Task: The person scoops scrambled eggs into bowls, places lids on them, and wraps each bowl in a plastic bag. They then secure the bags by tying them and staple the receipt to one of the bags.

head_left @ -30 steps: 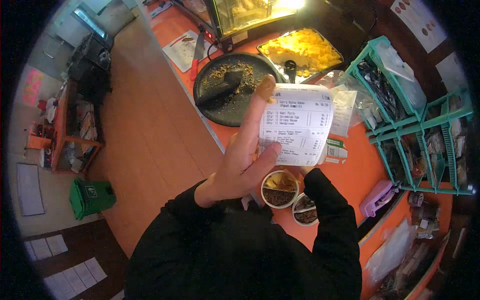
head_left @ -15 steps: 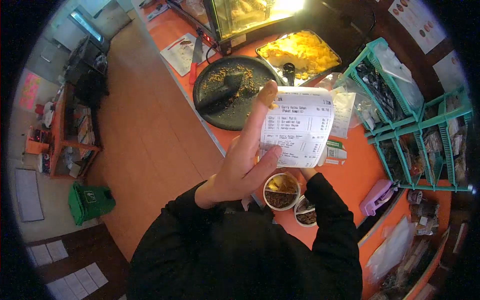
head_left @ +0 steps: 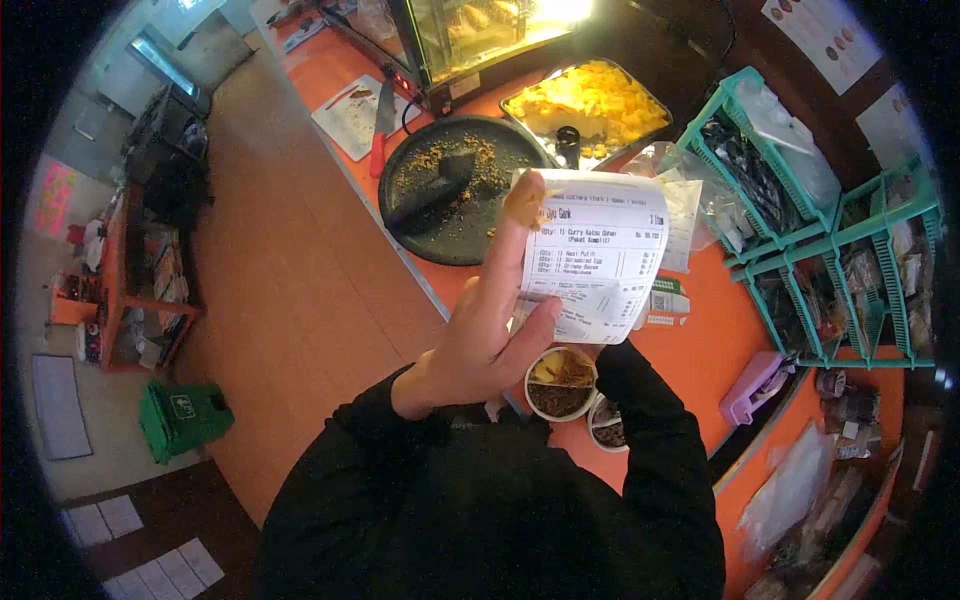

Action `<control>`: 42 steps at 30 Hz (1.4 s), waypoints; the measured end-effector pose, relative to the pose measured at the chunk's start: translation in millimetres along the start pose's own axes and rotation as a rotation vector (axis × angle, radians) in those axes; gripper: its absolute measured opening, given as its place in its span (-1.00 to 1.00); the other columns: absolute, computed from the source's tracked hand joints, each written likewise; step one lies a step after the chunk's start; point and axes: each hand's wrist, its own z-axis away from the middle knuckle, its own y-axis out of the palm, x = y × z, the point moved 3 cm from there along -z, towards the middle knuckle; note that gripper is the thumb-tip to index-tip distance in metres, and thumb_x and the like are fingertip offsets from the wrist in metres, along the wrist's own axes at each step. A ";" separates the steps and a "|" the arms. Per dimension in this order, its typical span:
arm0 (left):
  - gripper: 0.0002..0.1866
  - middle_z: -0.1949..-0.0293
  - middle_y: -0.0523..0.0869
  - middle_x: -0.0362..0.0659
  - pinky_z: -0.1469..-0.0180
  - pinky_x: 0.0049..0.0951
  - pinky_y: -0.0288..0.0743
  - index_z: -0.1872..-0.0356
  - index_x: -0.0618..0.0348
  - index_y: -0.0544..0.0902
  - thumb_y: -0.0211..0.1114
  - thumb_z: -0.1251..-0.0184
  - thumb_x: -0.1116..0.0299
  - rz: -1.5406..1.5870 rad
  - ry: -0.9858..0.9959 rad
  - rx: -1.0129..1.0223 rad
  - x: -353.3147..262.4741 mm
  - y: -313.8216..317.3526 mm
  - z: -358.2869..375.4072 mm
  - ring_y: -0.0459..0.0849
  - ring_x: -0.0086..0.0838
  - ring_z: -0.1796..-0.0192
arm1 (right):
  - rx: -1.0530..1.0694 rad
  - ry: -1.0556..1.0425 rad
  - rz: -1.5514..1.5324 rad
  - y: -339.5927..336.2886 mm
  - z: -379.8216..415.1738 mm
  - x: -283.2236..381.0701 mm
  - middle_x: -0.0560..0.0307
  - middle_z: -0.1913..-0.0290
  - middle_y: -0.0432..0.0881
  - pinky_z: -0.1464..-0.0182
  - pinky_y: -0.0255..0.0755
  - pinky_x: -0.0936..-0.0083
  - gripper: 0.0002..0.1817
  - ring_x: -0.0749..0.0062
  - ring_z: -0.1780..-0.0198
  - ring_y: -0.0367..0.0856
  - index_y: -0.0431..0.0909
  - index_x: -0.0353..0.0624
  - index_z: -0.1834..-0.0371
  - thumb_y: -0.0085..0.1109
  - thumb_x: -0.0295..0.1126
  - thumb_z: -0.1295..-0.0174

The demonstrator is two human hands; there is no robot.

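My left hand (head_left: 492,325) holds up a curled white printed receipt (head_left: 590,235), pinched between thumb and fingers. A brown patch shows on one of its fingertips. My right arm (head_left: 650,405) reaches forward in a black sleeve, and its hand is hidden behind the receipt. Below the receipt stands a white round bowl (head_left: 560,385) with yellowish and dark brown food in separate halves. Next to it is a second bowl (head_left: 606,425), partly covered by my right sleeve. Another paper slip (head_left: 682,225) lies behind the receipt.
Beyond are a black round pan (head_left: 430,215) with crumbs, a tray of yellow food (head_left: 600,100), a red-handled knife (head_left: 380,130) on a white board, and a lit glass case (head_left: 500,35). Teal baskets (head_left: 780,180) and a purple dispenser (head_left: 752,388) stand to the right.
The receipt's curl has shifted, so its upper heading lines now show. My right hand has slipped fully out of sight behind the receipt. The view has moved slightly.
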 end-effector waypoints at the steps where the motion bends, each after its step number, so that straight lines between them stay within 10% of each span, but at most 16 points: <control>1: -0.11 -0.25 0.08 0.02 -0.20 -0.32 0.10 -0.28 0.08 -0.42 0.02 -0.07 0.59 0.018 -0.004 0.001 -0.2 0.3 -0.4 0.22 -0.30 -0.23 | -0.001 0.003 -0.001 0.0 0.3 0.2 0.03 0.39 0.52 0.24 0.36 0.38 -0.80 0.21 0.29 0.50 0.51 -0.18 0.34 0.11 -0.45 0.10; 17: -0.17 -0.30 -0.11 0.03 -0.26 -0.41 -0.12 -0.28 0.20 -0.44 -0.13 -0.05 0.64 0.354 -0.027 0.086 -4.3 17.3 -17.2 0.01 -0.38 -0.31 | -0.258 0.005 0.060 -80.1 13.4 -37.4 0.03 0.37 0.53 0.20 0.35 0.40 -0.80 0.22 0.27 0.50 0.50 -0.18 0.32 0.10 -0.45 0.07; 20: -0.16 -0.30 -0.09 0.03 -0.27 -0.40 -0.12 -0.28 0.16 -0.44 -0.13 -0.04 0.65 0.399 -0.046 0.096 -0.1 28.7 -24.4 0.03 -0.36 -0.31 | -0.683 0.509 0.182 -189.9 69.9 -128.9 0.02 0.35 0.54 0.17 0.34 0.39 -0.83 0.21 0.25 0.50 0.51 -0.19 0.32 0.10 -0.42 0.00; 25: -0.14 -0.29 -0.05 0.05 -0.27 -0.38 -0.12 -0.28 0.15 -0.45 -0.18 0.03 0.69 0.409 -0.076 0.132 8.5 57.3 -37.9 0.06 -0.33 -0.30 | -0.927 0.415 1.287 -339.1 178.3 -253.1 -0.07 0.38 0.56 0.28 0.37 0.26 -0.76 0.07 0.32 0.51 0.53 -0.24 0.32 -0.05 -0.30 -0.18; 29: -0.13 -0.28 -0.01 0.03 -0.26 -0.37 -0.08 -0.28 0.13 -0.43 -0.17 0.07 0.67 0.360 -0.117 0.126 17.8 83.1 -46.2 0.10 -0.31 -0.29 | -0.313 0.889 1.299 -356.3 303.6 -459.6 -0.05 0.38 0.56 0.38 0.41 0.29 -0.72 0.07 0.40 0.52 0.53 -0.18 0.28 -0.12 -0.23 -0.21; 34: -0.12 -0.28 0.04 -0.01 -0.25 -0.33 0.00 -0.29 0.04 -0.42 -0.05 -0.02 0.61 0.123 -0.065 0.070 32.0 97.6 -42.4 0.14 -0.30 -0.28 | 0.134 0.769 1.358 -374.3 338.1 -529.5 -0.04 0.36 0.56 0.42 0.41 0.30 -0.69 0.07 0.43 0.52 0.53 -0.18 0.28 -0.13 -0.20 -0.22; 42: -0.13 -0.29 -0.01 -0.01 -0.25 -0.31 0.00 -0.29 0.05 -0.44 -0.08 -0.05 0.61 0.111 -0.032 0.111 40.2 104.1 -36.1 0.10 -0.30 -0.29 | -0.099 0.514 1.363 -387.7 338.8 -550.4 -0.02 0.37 0.55 0.41 0.41 0.31 -0.65 0.09 0.42 0.53 0.53 -0.22 0.36 -0.13 -0.15 -0.20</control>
